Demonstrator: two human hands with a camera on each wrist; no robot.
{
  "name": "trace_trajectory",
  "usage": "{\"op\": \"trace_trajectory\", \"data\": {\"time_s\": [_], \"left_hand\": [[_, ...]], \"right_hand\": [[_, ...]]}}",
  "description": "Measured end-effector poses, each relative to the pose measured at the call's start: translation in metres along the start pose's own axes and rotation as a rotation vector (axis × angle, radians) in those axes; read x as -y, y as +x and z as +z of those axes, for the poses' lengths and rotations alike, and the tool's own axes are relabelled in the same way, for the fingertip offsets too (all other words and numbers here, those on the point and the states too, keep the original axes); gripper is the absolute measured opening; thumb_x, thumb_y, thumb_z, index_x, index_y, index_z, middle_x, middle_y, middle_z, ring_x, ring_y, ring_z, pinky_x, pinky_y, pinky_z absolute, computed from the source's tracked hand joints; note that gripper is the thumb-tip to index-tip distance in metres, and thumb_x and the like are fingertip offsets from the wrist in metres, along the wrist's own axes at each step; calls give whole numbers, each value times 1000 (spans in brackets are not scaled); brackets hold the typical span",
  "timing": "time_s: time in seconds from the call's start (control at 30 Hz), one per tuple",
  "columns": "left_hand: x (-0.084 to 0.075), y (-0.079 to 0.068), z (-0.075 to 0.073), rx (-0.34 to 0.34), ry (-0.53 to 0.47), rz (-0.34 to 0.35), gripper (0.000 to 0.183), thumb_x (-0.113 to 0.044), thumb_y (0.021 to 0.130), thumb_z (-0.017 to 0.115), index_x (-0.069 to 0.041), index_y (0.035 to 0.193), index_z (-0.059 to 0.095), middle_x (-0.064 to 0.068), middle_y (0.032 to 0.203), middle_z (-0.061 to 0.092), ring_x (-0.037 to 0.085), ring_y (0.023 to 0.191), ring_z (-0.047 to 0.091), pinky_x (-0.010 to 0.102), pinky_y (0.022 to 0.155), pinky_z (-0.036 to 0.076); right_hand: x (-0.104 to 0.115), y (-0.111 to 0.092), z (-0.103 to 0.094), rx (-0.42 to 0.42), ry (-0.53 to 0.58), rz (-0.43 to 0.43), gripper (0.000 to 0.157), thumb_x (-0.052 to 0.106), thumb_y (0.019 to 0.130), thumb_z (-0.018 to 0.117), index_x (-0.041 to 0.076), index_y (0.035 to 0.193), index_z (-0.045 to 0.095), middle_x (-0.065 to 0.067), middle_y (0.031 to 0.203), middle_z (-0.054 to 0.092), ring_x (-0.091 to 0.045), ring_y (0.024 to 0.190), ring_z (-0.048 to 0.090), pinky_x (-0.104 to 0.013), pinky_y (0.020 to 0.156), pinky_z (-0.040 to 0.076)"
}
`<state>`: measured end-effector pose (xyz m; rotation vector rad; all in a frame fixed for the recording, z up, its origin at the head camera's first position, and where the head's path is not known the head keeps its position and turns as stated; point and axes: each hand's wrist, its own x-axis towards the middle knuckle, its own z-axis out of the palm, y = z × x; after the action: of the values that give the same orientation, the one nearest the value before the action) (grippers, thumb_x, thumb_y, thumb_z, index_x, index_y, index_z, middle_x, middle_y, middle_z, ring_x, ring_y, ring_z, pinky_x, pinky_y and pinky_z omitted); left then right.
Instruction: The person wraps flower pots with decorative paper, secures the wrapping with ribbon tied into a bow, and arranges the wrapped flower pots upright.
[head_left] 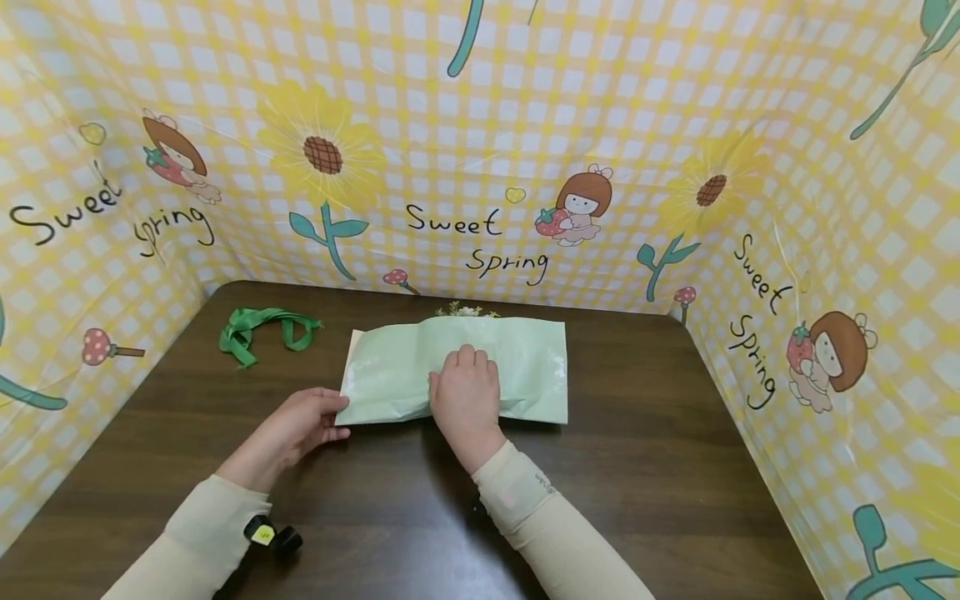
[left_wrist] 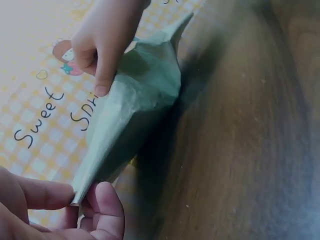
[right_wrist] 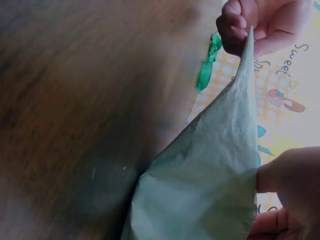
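Pale green wrapping paper (head_left: pixel 390 367) lies as a wide sheet wrapped around something bulging in the middle, above the brown table. Small white flowers with leaves (head_left: pixel 468 312) peek out behind its far edge. My left hand (head_left: pixel 303 429) pinches the near left corner between thumb and fingers, which the left wrist view also shows. Over the middle of the paper, my right hand (head_left: pixel 467 404) has its fingers bent. In the right wrist view the right hand (right_wrist: pixel 300 195) grips the paper's upper edge. What the paper wraps is mostly hidden.
A crumpled green ribbon (head_left: pixel 238 337) lies at the table's far left. A checked yellow cloth (head_left: pixel 450 150) with printed flowers and figures hangs around the back and sides of the brown table (head_left: pixel 645 467). A black wrist device (head_left: pixel 273 536) sits at the left sleeve.
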<state>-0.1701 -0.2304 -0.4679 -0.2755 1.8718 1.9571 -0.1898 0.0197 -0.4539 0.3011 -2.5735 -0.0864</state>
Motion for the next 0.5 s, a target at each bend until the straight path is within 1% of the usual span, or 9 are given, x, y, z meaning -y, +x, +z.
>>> {"op": "trace_trajectory", "data": {"time_s": [0.1,0.2,0.33,0.5], "left_hand": [[-3,1,1,52,-75,28,24,-9,108,45,8,124,41,4,98,63,12,88,66,32,80,58],[-4,1,2,102,-154,41,29,-10,109,39,9,131,36,4,105,64,11,95,67,34,85,57],[-4,2,5,113,-216,40,36,-11,109,37,11,137,31,6,109,64,12,99,68,35,86,56],[-4,1,9,88,-233,50,36,-10,109,37,11,138,31,6,108,64,11,98,68,34,86,56]], "right_hand": [[0,-1,0,3,-7,1,44,50,98,61,7,101,70,-5,92,58,-23,87,58,-35,78,50],[1,-1,0,11,-14,0,47,52,97,61,7,101,69,-5,92,56,-23,87,57,-35,78,48],[4,-2,1,22,-32,4,49,54,97,60,6,103,67,-6,94,55,-24,89,56,-35,80,47],[6,-3,3,41,-75,4,51,57,97,57,7,101,65,-6,93,53,-24,89,55,-36,81,46]]}}
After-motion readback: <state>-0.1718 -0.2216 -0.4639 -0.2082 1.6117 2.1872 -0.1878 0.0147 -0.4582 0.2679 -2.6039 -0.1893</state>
